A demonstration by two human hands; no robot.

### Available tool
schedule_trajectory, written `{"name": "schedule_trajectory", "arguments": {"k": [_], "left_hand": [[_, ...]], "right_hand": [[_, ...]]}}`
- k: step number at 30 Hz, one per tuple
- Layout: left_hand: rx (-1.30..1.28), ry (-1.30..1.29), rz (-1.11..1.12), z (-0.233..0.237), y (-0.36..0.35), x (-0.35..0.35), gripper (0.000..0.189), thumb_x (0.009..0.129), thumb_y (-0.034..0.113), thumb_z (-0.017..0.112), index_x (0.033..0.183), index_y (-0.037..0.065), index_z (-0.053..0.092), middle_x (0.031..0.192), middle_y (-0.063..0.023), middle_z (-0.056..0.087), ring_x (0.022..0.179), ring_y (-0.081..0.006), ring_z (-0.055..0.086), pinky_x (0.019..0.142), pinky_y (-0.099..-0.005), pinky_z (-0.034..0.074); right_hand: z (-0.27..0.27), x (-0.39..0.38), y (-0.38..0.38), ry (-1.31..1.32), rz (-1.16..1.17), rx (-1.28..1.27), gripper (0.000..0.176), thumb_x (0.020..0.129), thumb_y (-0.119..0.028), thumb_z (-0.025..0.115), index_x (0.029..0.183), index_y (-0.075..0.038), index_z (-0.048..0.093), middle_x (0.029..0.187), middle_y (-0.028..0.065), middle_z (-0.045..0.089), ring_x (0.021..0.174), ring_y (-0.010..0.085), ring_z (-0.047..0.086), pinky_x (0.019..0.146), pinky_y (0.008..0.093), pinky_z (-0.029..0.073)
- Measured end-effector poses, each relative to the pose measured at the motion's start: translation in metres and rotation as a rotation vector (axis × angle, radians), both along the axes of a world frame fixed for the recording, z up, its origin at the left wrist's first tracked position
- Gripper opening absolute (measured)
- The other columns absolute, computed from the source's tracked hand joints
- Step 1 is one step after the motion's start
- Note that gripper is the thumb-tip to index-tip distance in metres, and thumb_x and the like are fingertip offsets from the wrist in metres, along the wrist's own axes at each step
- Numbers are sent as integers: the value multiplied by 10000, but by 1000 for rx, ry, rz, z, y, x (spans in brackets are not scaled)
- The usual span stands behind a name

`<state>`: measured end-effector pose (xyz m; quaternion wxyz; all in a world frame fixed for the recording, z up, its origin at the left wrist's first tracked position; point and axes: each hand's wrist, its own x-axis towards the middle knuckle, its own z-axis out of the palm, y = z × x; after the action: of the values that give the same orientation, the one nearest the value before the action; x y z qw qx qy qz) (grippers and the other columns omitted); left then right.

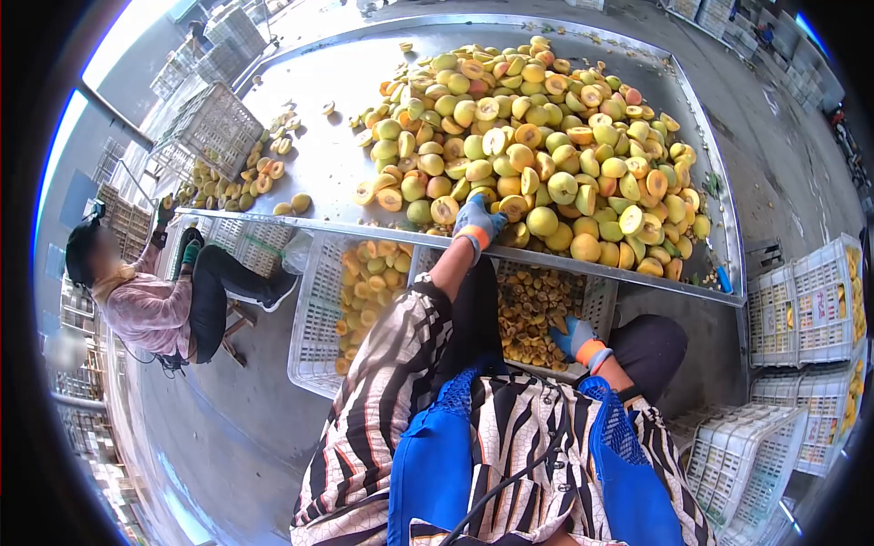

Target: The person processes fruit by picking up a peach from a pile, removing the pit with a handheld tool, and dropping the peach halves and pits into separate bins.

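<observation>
My left hand (478,223), in a blue-grey glove with an orange cuff, reaches over the metal table's near edge to the front of a pile of yellow-green fruit (562,188). Its fingers are apart and touch the fruit, with none visibly gripped. My right hand (577,338), gloved alike, is lower, over a crate (596,305) of brown pits and scraps (537,305). Its fingers are bent round something small that I cannot make out. Many fruits in the pile are halved, with orange flesh showing.
A crate of fruit halves (314,314) stands below the table edge (364,227), left of my legs. A seated person (150,305) works at the far left beside more fruit and a crate (214,127). Stacked crates (774,314) stand at right. A blue object (725,279) lies at the table's right corner.
</observation>
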<state>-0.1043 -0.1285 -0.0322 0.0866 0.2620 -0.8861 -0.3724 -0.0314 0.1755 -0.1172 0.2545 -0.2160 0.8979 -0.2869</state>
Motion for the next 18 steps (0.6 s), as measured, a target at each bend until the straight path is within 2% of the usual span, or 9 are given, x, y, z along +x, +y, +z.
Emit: {"name": "schedule_trajectory", "arguments": {"k": [3,5,7,9,10,11,12,15,18], "left_hand": [[352,161,36,9,-4,10,453,716,158,758,1116,4,611,950,-99,684,849,-193,652,751,-296,517],[725,310,49,-7,-12,13,374,742,165,739,1065,9,634,914,-76,683,811,-173,645,703,-302,525],[976,338,118,18,-11,31,311,781,191,693,1048,44,632,906,-66,676,762,-179,644,643,-290,519],[1415,413,307,26,0,41,281,815,244,643,1042,82,612,937,-68,656,789,-196,635,650,-310,514],[1514,460,302,33,7,49,302,827,271,621,1072,102,575,996,-79,626,873,-232,616,707,-373,518],[1631,460,342,35,12,53,329,837,328,620,1073,107,557,1013,-95,601,949,-268,587,793,-483,515],[1711,449,303,35,17,57,341,845,347,614,1076,105,549,1010,-103,596,950,-283,585,815,-509,511],[1869,411,223,48,44,71,407,865,380,588,1084,44,519,996,-154,598,949,-372,582,845,-567,492],[1847,323,71,38,63,80,430,894,378,544,1105,4,554,1027,-172,599,989,-377,571,880,-516,484]], "right_hand": [[12,4,-3,5,-32,27,380,808,-375,614,979,-37,637,871,253,643,843,430,618,732,452,493],[-4,6,0,-44,-73,-37,371,810,-378,610,948,-35,640,850,246,645,835,429,619,721,456,493],[-14,7,0,-110,-228,-101,360,812,-370,612,957,-41,620,830,247,642,819,433,618,706,470,490],[5,9,-3,-247,-336,-174,355,815,-360,618,970,-41,591,817,252,636,804,443,611,683,480,484],[12,12,-4,-255,-356,-162,355,815,-360,618,970,-41,591,817,252,636,804,443,611,683,480,484],[18,12,-6,-80,-313,-209,350,819,-349,619,984,-42,582,804,257,631,784,444,610,666,477,483],[25,13,-9,96,-267,-253,346,822,-337,619,997,-42,572,791,261,627,764,444,608,648,474,482],[82,20,-25,233,-306,-388,318,825,-323,622,956,-39,568,753,257,618,718,441,604,611,477,474],[125,27,-30,226,-263,-367,290,824,-303,632,919,-39,555,721,249,610,683,435,602,585,483,464]]}}
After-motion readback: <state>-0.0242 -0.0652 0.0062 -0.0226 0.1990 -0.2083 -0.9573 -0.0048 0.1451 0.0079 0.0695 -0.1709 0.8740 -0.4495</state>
